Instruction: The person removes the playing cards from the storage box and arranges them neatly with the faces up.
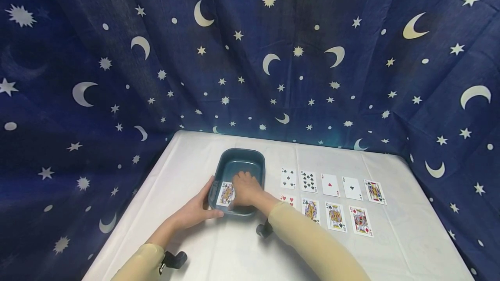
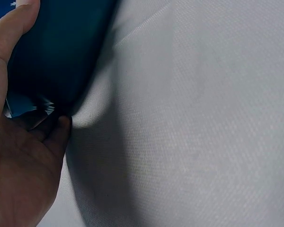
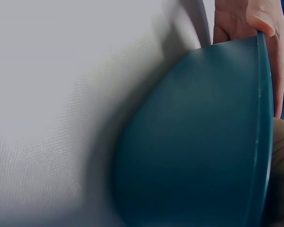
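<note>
Left hand: I see it gripping the near-left corner of the teal tub, thumb on the rim, which I judge steadies it.
Tub: on the white desk, left of the card rows, long axis running away from me.
Face card: inside the tub at its near-left, face up, long axis pointing away.
Right hand: reaches into the tub, fingers on the card's right edge; I cannot tell if they pinch it.
Laid-out cards: two face-up rows at right.
</note>
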The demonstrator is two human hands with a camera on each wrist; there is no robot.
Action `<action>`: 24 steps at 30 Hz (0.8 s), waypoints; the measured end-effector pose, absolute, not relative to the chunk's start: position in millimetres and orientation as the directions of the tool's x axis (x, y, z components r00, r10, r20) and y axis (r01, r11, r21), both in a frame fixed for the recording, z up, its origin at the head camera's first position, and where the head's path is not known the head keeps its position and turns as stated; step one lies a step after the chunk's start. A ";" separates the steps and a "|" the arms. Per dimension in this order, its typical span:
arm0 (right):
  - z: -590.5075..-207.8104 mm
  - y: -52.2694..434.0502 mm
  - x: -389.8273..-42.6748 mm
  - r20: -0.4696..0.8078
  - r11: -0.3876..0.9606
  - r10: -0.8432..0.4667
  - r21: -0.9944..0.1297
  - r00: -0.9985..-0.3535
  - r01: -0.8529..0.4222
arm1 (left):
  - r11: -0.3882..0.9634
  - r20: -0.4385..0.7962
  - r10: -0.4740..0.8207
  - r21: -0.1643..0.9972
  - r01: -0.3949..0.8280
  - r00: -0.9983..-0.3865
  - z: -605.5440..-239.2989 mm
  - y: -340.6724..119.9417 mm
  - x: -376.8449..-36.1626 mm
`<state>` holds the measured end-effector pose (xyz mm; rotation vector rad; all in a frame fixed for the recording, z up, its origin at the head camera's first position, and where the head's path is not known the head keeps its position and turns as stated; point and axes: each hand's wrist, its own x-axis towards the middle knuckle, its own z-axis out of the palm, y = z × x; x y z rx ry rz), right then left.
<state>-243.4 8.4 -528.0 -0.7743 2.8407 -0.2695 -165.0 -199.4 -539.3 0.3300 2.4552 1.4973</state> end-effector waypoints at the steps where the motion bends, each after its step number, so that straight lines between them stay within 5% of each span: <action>1: -526.9 8.3 -242.9 -0.132 0.848 -0.514 -0.229 -0.848 -0.478 | 0.452 -0.091 0.319 0.890 0.067 -0.943 -542.6 -200.6 -166.6; 11: -521.5 9.2 -237.4 -0.127 0.845 -0.501 -0.285 -0.856 -0.452 | 0.425 -0.113 0.339 0.904 0.045 -0.934 -546.7 -203.3 -168.8; 24: -518.8 10.1 -234.5 -0.094 0.800 -0.586 -0.226 -0.805 -0.556 | 0.450 -0.118 0.339 0.892 0.050 -0.933 -546.9 -203.3 -169.7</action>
